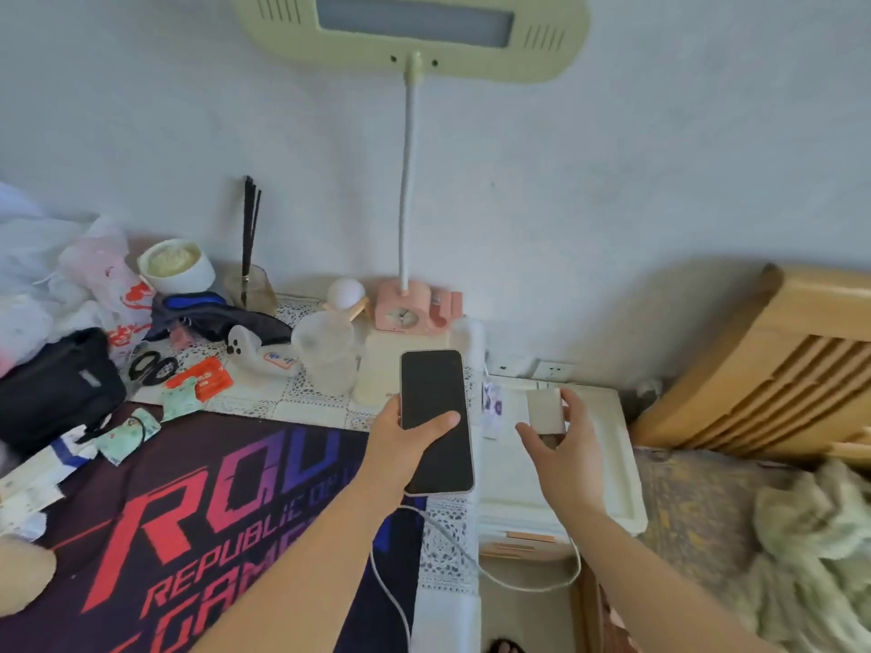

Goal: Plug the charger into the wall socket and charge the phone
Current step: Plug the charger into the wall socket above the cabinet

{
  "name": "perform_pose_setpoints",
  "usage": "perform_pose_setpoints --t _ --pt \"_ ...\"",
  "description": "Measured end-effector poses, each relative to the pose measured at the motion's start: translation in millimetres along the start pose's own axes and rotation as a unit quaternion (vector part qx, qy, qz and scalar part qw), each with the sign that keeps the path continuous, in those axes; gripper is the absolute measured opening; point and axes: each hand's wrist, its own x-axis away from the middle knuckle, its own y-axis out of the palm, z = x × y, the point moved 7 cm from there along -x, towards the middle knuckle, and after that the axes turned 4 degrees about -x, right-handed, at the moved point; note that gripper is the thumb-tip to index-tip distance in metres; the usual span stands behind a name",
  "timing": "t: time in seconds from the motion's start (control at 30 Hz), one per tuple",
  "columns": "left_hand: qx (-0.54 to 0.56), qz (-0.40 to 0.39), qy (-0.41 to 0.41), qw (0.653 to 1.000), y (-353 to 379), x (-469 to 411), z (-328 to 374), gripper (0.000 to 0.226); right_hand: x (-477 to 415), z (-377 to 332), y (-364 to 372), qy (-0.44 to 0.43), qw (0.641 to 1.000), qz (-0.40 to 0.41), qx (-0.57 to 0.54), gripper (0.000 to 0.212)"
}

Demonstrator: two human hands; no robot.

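Note:
My left hand holds a phone with a dark screen, thumb across its front, above the desk's right edge. A white cable runs from the phone's bottom, loops down and rises toward my right hand. That hand grips a white charger block between thumb and fingers, over a white box. The white wall socket sits low on the wall just beyond the charger, apart from it.
A lamp with a pink clock base stands behind the phone. A clear cup, scissors, a black bag and plastic bags crowd the desk's left. A wooden bed headboard is at right.

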Motion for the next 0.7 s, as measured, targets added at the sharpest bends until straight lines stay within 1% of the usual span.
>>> perform_pose_setpoints --t 0.13,0.2,0.37,0.5,0.53,0.63,0.7 --pt "-0.025 -0.036 0.007 0.999 52.3 -9.5 5.2 0.037 -18.7 21.8 -31.2 0.009 0.999 0.027 0.02 0.068" --pt "-0.034 -0.041 0.005 0.999 70.6 -13.5 5.4 0.038 -25.5 31.2 -41.2 0.015 0.999 0.032 0.031 0.066" --pt "-0.044 -0.043 -0.007 0.998 127.8 -35.4 -5.1 0.034 -59.6 72.4 -65.3 0.05 0.999 0.009 0.004 0.065" --pt "-0.018 -0.035 -0.046 0.998 168.2 -61.0 -24.0 0.025 -93.6 105.2 -75.6 0.075 0.997 -0.011 -0.005 0.063" --pt "-0.014 -0.028 -0.061 0.998 176.2 -67.0 -29.5 0.029 -102.7 114.7 -75.8 0.087 0.996 -0.021 -0.01 0.063" --pt "-0.011 0.001 -0.116 0.993 194.8 -85.2 -45.8 0.061 -126.8 137.8 -69.5 0.114 0.991 -0.061 -0.033 0.061" --pt "0.012 0.026 -0.15 0.988 201.7 -96.0 -56.0 0.069 -141.8 150.0 -63.2 0.122 0.987 -0.079 -0.064 0.055"
